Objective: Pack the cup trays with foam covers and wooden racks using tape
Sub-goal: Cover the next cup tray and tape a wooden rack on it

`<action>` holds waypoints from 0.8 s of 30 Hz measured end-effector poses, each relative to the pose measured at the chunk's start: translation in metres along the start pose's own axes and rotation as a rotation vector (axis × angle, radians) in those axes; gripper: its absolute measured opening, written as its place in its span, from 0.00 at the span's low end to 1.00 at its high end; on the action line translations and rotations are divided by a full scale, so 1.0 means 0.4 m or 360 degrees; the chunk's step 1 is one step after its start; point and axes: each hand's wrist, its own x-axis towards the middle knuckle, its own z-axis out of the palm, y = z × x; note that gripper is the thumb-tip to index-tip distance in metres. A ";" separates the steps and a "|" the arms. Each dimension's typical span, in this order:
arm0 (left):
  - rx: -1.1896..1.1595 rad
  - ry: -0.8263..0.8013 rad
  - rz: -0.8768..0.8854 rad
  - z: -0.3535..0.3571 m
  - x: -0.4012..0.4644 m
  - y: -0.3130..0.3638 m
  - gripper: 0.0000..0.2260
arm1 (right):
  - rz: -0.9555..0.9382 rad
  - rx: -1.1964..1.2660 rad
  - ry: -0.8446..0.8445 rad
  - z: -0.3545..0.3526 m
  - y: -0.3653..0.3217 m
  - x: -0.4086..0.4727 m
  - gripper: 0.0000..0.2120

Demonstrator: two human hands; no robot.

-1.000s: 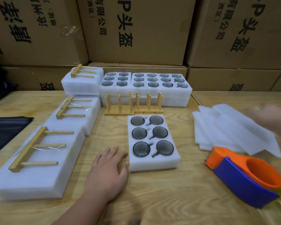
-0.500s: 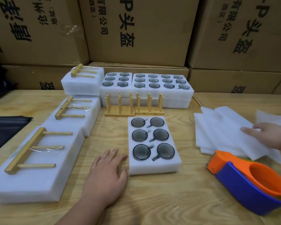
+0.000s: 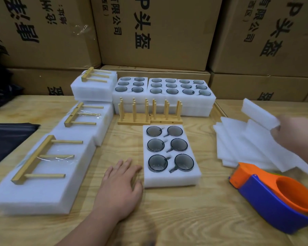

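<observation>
White foam tray with six dark glass cups (image 3: 171, 153) lies uncovered at the centre of the light wooden worktop (image 3: 185, 219), its cups seated in two columns of three. Left hand (image 3: 121, 185) rests palm down on the worktop, fingers straight and together, its thumb side touching the near left corner of this tray; it holds nothing. Right hand (image 3: 297, 137), partly blurred at the right edge, grips a thin white foam cover sheet (image 3: 258, 113) by one end, with the sheet lifted and tilted above the loose stack of white foam sheets (image 3: 247, 150) lying to the right of the tray.

Just behind the tray, two upright wooden peg racks (image 3: 149, 112) stand side by side. Behind the racks, further white foam trays of cups (image 3: 165, 87) are stacked against brown cardboard cartons (image 3: 155, 31).

Along the left side of the worktop, three closed white foam packs run in a row from near to far: the near pack (image 3: 43, 176), the middle pack (image 3: 89, 121) and the far pack (image 3: 94, 86). Each carries a wooden rack laid flat on top; clear tape is visible on the near and middle ones.

An orange and blue tape dispenser (image 3: 274, 196) sits at the near right. Black sheet material (image 3: 5, 137) lies at the left edge.
</observation>
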 end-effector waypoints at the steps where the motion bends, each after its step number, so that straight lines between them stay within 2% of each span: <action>1: -0.0002 -0.0002 -0.0002 0.000 -0.001 0.000 0.22 | -0.0002 0.0029 0.0071 -0.031 -0.032 -0.005 0.08; 5: -0.0009 0.0002 -0.0008 -0.004 -0.004 0.003 0.23 | -0.0209 0.0220 0.0468 -0.136 -0.163 -0.045 0.05; 7: -0.0007 0.0000 -0.0007 -0.006 -0.005 0.004 0.23 | -0.0354 0.0362 0.0543 -0.179 -0.232 -0.075 0.03; 14: -0.0007 -0.0010 -0.0017 -0.006 -0.005 0.004 0.23 | -0.0658 0.0869 0.0425 -0.224 -0.423 -0.161 0.10; 21: -0.0009 -0.0010 -0.0020 -0.004 -0.002 0.002 0.23 | -0.1073 0.1388 0.0355 -0.173 -0.507 -0.225 0.16; 24: -0.0019 -0.0017 -0.0010 -0.004 -0.001 0.000 0.23 | -0.1007 0.1527 0.0236 -0.131 -0.527 -0.245 0.17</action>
